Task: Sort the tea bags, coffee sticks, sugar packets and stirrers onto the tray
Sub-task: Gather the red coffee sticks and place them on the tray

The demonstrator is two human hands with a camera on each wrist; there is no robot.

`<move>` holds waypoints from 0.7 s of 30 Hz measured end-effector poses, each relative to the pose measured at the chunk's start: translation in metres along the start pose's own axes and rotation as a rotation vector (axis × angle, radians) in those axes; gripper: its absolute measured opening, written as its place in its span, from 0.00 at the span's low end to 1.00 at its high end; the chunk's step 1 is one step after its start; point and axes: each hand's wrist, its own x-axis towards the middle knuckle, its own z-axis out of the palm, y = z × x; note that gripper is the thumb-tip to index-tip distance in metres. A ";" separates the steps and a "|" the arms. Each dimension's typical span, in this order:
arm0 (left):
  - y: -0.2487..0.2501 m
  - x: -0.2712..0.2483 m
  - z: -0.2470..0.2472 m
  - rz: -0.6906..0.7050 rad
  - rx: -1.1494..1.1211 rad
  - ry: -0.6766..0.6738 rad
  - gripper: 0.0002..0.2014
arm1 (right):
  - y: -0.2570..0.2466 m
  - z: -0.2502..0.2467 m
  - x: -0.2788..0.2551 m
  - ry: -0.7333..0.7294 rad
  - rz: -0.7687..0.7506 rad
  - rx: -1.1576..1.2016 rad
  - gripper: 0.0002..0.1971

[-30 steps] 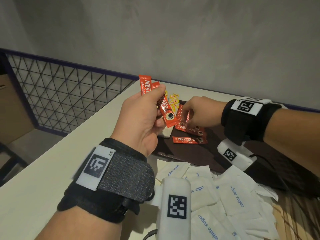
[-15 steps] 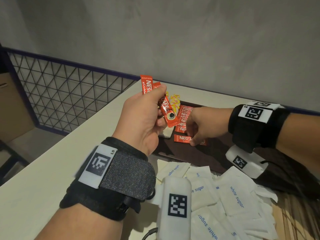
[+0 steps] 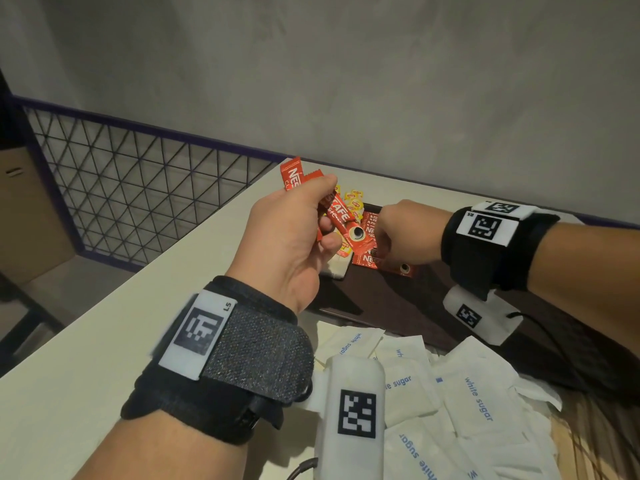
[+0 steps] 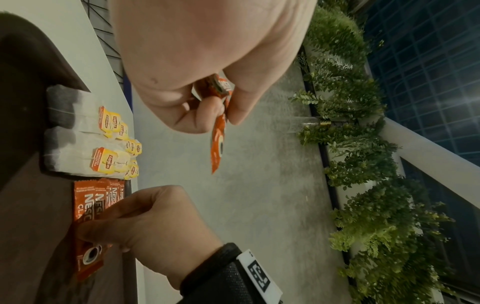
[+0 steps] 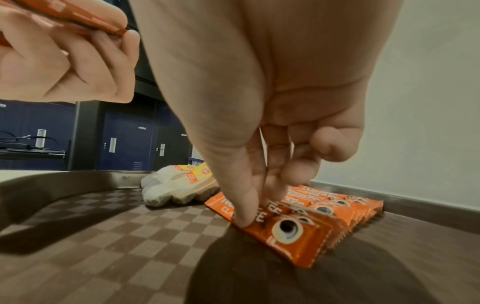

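My left hand (image 3: 327, 216) is raised over the left end of the dark tray (image 3: 398, 306), gripping a few red coffee sticks (image 3: 341, 216) between thumb and fingers; one stick (image 4: 217, 148) hangs down from them. My right hand (image 5: 255, 211) reaches down onto the tray, thumb and fingertips pinching the nearest coffee stick (image 5: 293, 236) of a row of sticks (image 5: 324, 207). Tea bags (image 4: 103, 160) with yellow tags lie in the tray's far corner beside that row. White sugar packets (image 3: 478, 393) are heaped on the table in front of the tray.
The tray lies on a pale table (image 3: 104, 341) against a grey wall. A black mesh railing (image 3: 138, 188) runs past the table's left edge. Brown wooden strips (image 3: 595, 445), possibly stirrers, show at the lower right beside the sugar.
My right hand has come from the far sticks toward me, down onto the nearest stick, which has turned from lying crosswise to lying along the row. The left hand has kept its bundle aloft.
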 end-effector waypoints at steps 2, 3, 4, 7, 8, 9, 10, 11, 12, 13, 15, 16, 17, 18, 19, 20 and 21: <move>0.000 0.000 0.000 -0.006 0.012 0.003 0.09 | 0.001 -0.003 -0.001 0.016 0.005 0.019 0.11; -0.001 -0.001 0.001 -0.007 0.024 0.003 0.09 | 0.002 -0.006 -0.003 0.029 0.009 0.055 0.10; -0.001 -0.001 0.001 -0.008 0.037 0.002 0.09 | 0.004 -0.011 -0.005 0.043 0.017 0.116 0.08; -0.002 -0.003 0.001 -0.005 0.067 -0.009 0.08 | 0.007 -0.032 -0.017 0.075 0.041 0.478 0.06; -0.002 -0.004 0.001 -0.004 0.072 -0.012 0.08 | 0.006 -0.040 -0.023 0.060 0.041 0.666 0.09; -0.002 -0.005 0.001 -0.004 0.075 -0.014 0.08 | 0.003 -0.048 -0.029 0.028 0.035 0.866 0.11; -0.002 -0.005 0.001 -0.003 0.076 -0.016 0.08 | -0.001 -0.056 -0.036 -0.016 0.024 1.037 0.13; -0.002 -0.005 0.001 0.000 0.073 -0.017 0.08 | -0.004 -0.063 -0.043 -0.067 0.003 1.152 0.13; -0.002 -0.005 0.001 0.005 0.068 -0.021 0.09 | -0.007 -0.069 -0.048 -0.114 -0.025 1.205 0.12; -0.002 -0.005 0.001 0.010 0.060 -0.026 0.10 | -0.010 -0.073 -0.054 -0.149 -0.060 1.208 0.11; -0.003 -0.004 0.002 0.022 0.048 -0.031 0.09 | -0.015 -0.074 -0.060 -0.166 -0.112 1.170 0.15; -0.003 -0.004 0.002 0.029 0.040 -0.035 0.09 | -0.017 -0.073 -0.061 -0.154 -0.115 1.167 0.16; -0.003 -0.004 0.003 0.034 0.025 -0.040 0.08 | -0.020 -0.072 -0.063 -0.137 -0.110 1.174 0.16; -0.002 -0.004 0.003 0.033 -0.002 -0.046 0.09 | -0.022 -0.070 -0.063 -0.117 -0.102 1.185 0.14; -0.001 -0.004 0.003 0.023 -0.041 -0.048 0.10 | -0.022 -0.068 -0.063 -0.095 -0.088 1.201 0.12; -0.001 -0.004 0.002 0.010 -0.092 -0.040 0.11 | -0.023 -0.067 -0.063 -0.066 -0.070 1.226 0.12; 0.001 -0.005 0.002 0.006 -0.149 -0.024 0.11 | -0.023 -0.066 -0.063 -0.029 -0.053 1.259 0.13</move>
